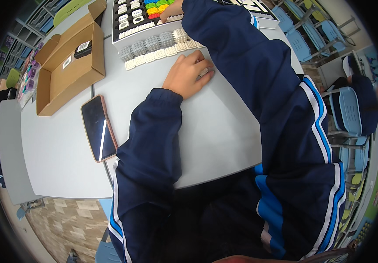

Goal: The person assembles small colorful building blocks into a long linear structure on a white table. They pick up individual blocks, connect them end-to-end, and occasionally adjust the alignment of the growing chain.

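My left hand (189, 75) rests on the tabletop with its fingers curled around a small whitish block (204, 72), mostly hidden by the fingers. Just beyond it runs a row of cream square tiles (149, 57). Behind these stand grey studded cubes (152, 42), with a beige studded cube (180, 35) at their right end. My right hand (174, 10) reaches into the near part of a white box (123, 40) with a black insert, its fingertips bent down by the white pieces there. What they pinch is hidden. Red, yellow, green and blue pieces (156, 9) fill the insert beside that hand.
An open brown cardboard box (66, 90) stands at the left, holding a small black item (83, 49). Nearer me a phone (98, 128) with a dark screen lies across the table seam. Light blue chairs (349, 109) stand off to the right.
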